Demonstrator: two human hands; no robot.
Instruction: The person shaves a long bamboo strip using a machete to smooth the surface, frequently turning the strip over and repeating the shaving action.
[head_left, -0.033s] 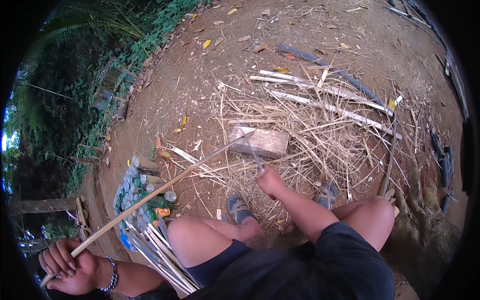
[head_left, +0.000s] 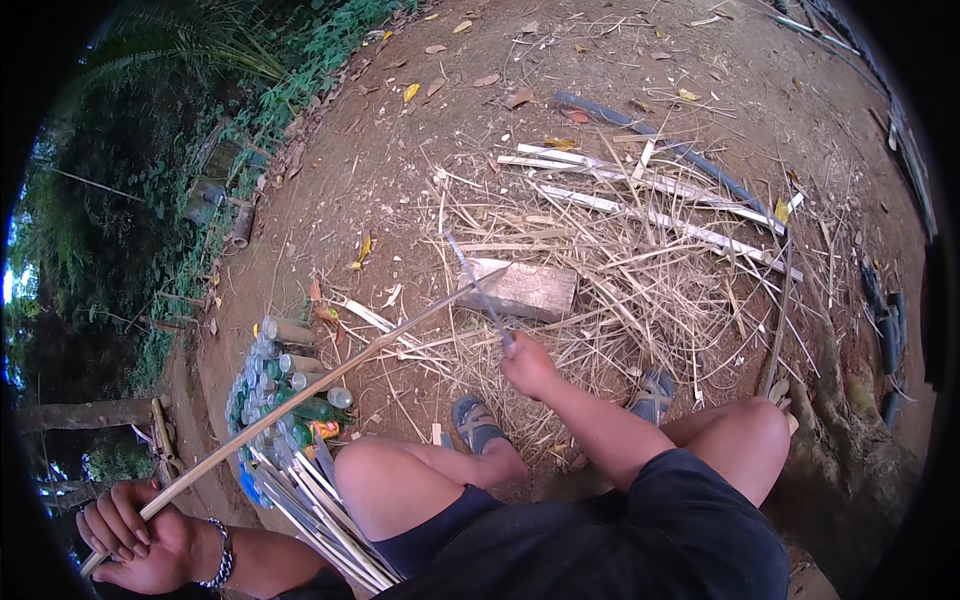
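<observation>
My left hand [head_left: 145, 535], at the lower left, is closed round the near end of a long, thin wooden strip [head_left: 300, 396]. The strip slants up to the right, and its dark, narrowed far end rests on or just over a squared wooden block [head_left: 535, 292] on the ground. Gripped in my right hand [head_left: 530, 368] is a long-bladed knife [head_left: 478, 285], pointing up and to the left. Its blade crosses the strip near that far end; whether the two touch I cannot tell.
Shavings [head_left: 650, 310] lie thickly round the block. Beyond it are pale split strips [head_left: 640, 208] and a grey-blue pipe [head_left: 680, 150]. Bottles [head_left: 290, 385] cluster at the left, with a bundle of strips [head_left: 320, 510] beside my knee. Tree roots [head_left: 840, 410] stand at the right.
My right hand has shifted slightly left and toward me, and the knife blade has swung left across the strip. The left hand and strip have barely moved.
</observation>
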